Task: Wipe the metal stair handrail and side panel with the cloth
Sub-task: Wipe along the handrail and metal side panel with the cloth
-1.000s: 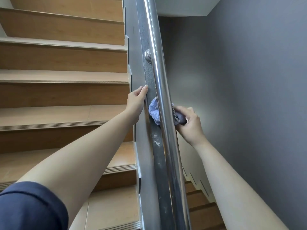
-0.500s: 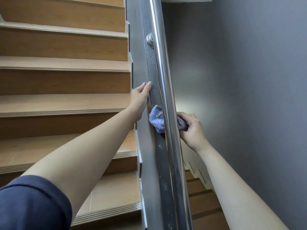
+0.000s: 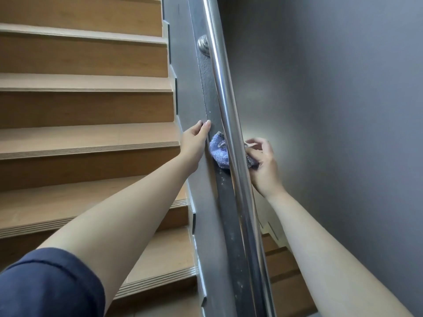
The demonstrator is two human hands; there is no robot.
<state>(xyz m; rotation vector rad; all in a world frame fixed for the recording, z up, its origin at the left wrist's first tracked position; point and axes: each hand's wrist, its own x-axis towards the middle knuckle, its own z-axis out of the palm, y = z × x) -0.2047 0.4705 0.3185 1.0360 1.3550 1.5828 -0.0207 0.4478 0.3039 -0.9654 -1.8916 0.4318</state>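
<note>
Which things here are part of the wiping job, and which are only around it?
Part of the job:
cloth, held by the right hand behind the rail
handrail
side panel, with the left hand resting on its edge

Only around:
wooden steps
grey wall
rail bracket

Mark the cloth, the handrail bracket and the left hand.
cloth (image 3: 219,154): head view, lavender fold left of the rail.
handrail bracket (image 3: 203,45): head view, round metal base.
left hand (image 3: 194,139): head view, back of hand.

Soft even daylight, bright streak along handrail (image 3: 225,106), pale glow on wall (image 3: 343,110); wide-angle bending at edges
</note>
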